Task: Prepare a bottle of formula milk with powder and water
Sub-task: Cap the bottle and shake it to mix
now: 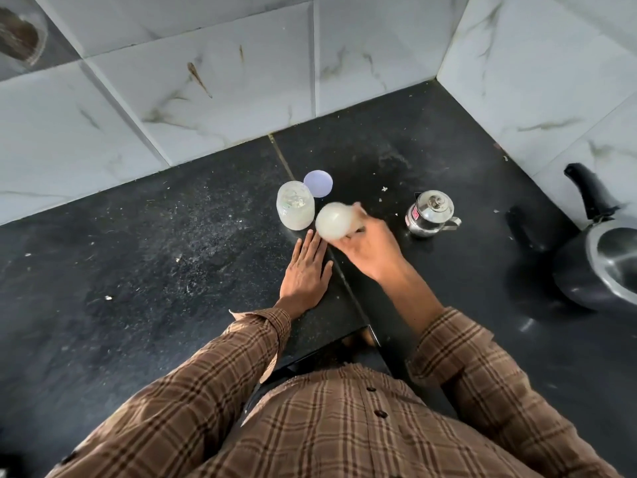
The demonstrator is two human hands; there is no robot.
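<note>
- The bottle (333,220) is in the air, just above the desk (138,257), tipped on its side with its round base toward the camera. It looks milky white and is blurred, so I judge it is being shaken to mix powder and water.
- The right hand (370,248) is wrapped around the bottle's far end; whether a teat or cap is on cannot be told, as the fingers hide it.
- The left hand (306,270) lies flat on the desk, fingers spread and together-ish, holding nothing, just beside the bottle.
- By that reading, filling looks done; what is left is to finish mixing and set the bottle down.
- The clear jar (295,205) stands open just behind the left hand, with some pale contents, likely the powder; its pale round lid (319,183) lies touching or just beside it.
- A small steel kettle (431,213) stands to the right, near the bottle.
- A dark pressure cooker (599,257) sits well apart at the right edge.
- The open jar is the nearest thing a swing could knock.
</note>
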